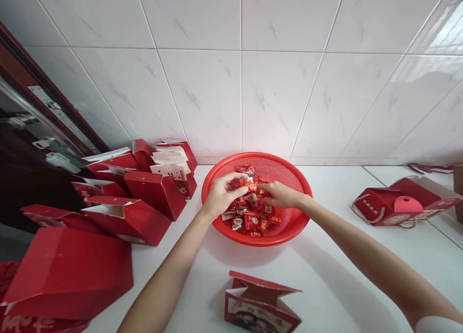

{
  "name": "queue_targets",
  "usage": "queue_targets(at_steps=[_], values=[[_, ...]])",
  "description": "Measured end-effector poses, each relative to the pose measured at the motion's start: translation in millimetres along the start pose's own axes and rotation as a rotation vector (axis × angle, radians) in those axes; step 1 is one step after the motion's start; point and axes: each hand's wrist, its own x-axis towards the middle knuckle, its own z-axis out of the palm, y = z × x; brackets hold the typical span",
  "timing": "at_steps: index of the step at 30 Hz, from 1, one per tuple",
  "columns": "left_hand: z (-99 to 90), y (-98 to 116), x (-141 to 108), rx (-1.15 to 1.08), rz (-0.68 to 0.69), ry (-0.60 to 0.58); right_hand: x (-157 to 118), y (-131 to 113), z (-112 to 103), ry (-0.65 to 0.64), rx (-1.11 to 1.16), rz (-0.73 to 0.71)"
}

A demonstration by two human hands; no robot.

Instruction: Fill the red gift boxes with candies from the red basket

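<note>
A red plastic basket [294, 233] with perforated sides stands against the tiled wall, holding a heap of red-wrapped candies [252, 220]. Over the left part of the heap, my left hand [222, 193] is closed, with a small red and orange candy packet [249, 185] between thumb and fingers. My right hand [280, 195] reaches into the basket from the right, its fingers bent down among the candies; whether they hold one is hidden. Nearer to me, a small red paper box [261, 311] stands with its top open.
Several red paper boxes [144, 222] crowd the left side of the white table [336, 260]. A red box with rope handles [383, 207] lies at the right. A dark door frame [54, 94] rises at the left.
</note>
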Motion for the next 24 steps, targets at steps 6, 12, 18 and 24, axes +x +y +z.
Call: queue_targets(at_steps=[6, 12, 18, 24], values=[[-0.8, 0.3, 0.1, -0.001, -0.016, -0.004, -0.3, 3.0, -0.2, 0.069, 0.041, 0.069], [-0.8, -0.2, -0.1, -0.001, 0.016, 0.014, -2.6, 3.0, 1.5, 0.041, 0.027, 0.075], [-0.6, -1.3, 0.5, -0.034, 0.017, 0.031, -3.4, 2.9, 1.4, 0.040, -0.001, 0.087], [-1.4, -0.3, -0.3, -0.027, -0.032, 0.042, -3.4, 2.2, -2.4, 0.036, 0.007, 0.084]])
